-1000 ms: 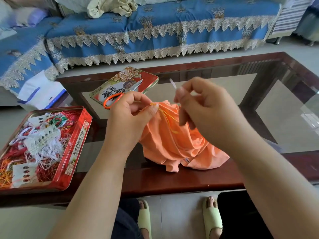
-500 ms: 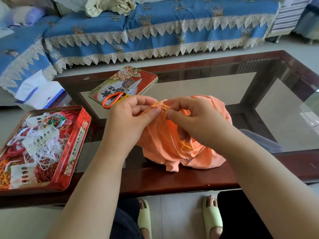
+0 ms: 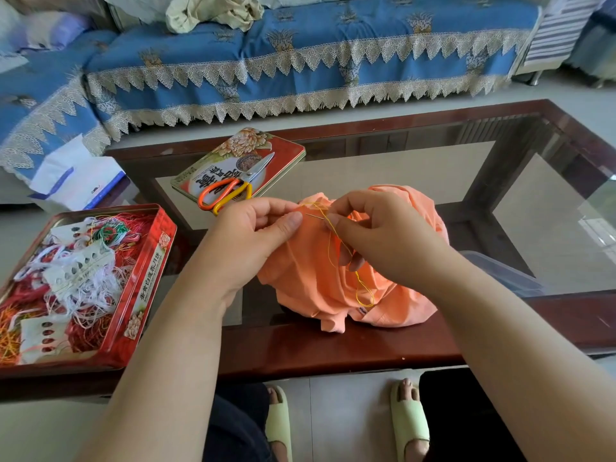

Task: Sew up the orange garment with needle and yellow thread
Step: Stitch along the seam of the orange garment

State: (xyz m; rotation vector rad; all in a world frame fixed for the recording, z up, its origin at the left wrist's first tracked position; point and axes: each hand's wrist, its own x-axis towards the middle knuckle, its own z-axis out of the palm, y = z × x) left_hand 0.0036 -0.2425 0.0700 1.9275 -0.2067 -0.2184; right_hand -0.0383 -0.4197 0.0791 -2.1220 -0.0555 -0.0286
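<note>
The orange garment [image 3: 310, 281] lies bunched on the glass-topped table near its front edge. My left hand [image 3: 253, 235] pinches a fold at the garment's upper edge between thumb and fingers. My right hand [image 3: 376, 235] pinches the thin needle [image 3: 316, 216], whose tip points left toward my left thumb. The yellow thread [image 3: 358, 285] runs from the needle down across the cloth in a loose loop.
An open red tin [image 3: 150, 275] full of tangled threads and thread cards sits at the left. Its lid [image 3: 286, 151] lies behind, with orange-handled scissors [image 3: 230, 191] on it. The table's wooden frame [image 3: 333, 348] runs along the front. A blue sofa stands beyond.
My right hand came down from a raised pull and now holds the needle at the fold by my left thumb. The thread went slack into a loop.
</note>
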